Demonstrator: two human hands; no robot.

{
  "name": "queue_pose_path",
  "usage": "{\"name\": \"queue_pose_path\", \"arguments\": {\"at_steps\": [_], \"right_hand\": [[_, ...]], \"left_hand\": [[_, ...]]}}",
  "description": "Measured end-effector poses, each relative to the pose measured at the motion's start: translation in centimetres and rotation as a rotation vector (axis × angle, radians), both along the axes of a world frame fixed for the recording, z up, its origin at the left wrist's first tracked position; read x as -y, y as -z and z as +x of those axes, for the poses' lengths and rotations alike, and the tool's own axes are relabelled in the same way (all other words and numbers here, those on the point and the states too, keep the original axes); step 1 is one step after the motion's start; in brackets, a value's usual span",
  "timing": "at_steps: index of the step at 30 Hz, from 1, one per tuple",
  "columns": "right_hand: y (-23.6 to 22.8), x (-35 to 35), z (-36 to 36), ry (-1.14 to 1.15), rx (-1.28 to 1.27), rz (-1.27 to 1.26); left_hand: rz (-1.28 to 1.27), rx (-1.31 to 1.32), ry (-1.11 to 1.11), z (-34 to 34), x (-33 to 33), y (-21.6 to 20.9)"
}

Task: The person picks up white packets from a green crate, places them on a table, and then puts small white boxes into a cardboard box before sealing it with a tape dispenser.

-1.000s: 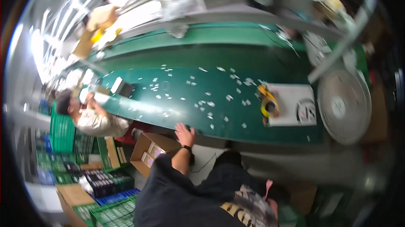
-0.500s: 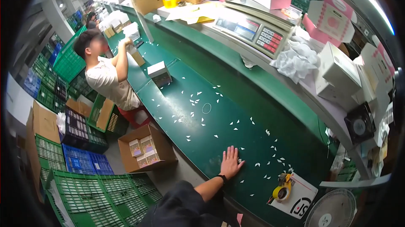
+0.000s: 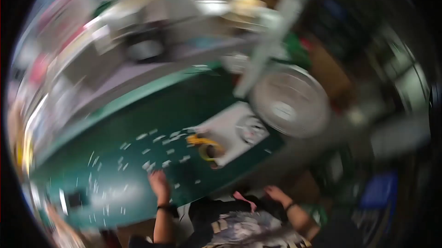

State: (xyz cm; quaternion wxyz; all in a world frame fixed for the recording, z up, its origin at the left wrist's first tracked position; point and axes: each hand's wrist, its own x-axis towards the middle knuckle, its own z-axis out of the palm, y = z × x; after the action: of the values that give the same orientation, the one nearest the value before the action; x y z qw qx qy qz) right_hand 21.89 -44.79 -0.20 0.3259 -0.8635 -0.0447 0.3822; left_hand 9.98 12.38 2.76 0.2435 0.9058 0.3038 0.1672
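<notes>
Although blurred by motion all over, readable in the main parts:

Left hand: (image 3: 159,182) flat on the green table (image 3: 152,123), palm down, fingers close together and pointing away from the body; holding nothing; dark band on the wrist.

Right hand: (image 3: 275,193) off the table, near the body at the lower right, apart from the table edge; fingers loosely open as far as visible, nothing seen inside; too blurred to tell more; dark band on this wrist also.

Paper bits: (image 3: 159,153) many small white pieces scattered on the green table, mostly in front of and to the left of the left hand; some lying just beside the fingertips, whether touching cannot be told.

Yellow tape roll: (image 3: 208,149) lying on the table to the right of the left hand, near but apart from it, at the corner of the white sheet.

White sheet: (image 3: 235,133) flat at the right end of the table, with a round printed mark on it; details not readable.

Round fan: (image 3: 290,100) pale grey, behind the right end of the table, beside a slanted pale post (image 3: 271,40).

Clothing: dark top with a pale print at the bottom edge, between both forearms.

Background: shelves and boxes beyond the table, too smeared to name.
</notes>
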Motion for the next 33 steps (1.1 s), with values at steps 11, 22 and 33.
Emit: {"name": "queue_pose_path", "arguments": {"at_steps": [11, 22, 33], "right_hand": [[2.7, 20.2, -1.3, 0.720, -0.186, 0.235], [-3.4, 30.2, 4.8, 0.903, -0.061, 0.578], [9.6, 55.1, -4.6, 1.243, 0.654, 0.122]], "left_hand": [[-0.154, -0.432, 1.098, 11.3, 32.7, -4.9], [-0.039, -0.597, 1.501, 33.9, 61.6, -3.3], [-0.128, -0.633, 2.285, 50.3, 97.2, 2.0]]}}
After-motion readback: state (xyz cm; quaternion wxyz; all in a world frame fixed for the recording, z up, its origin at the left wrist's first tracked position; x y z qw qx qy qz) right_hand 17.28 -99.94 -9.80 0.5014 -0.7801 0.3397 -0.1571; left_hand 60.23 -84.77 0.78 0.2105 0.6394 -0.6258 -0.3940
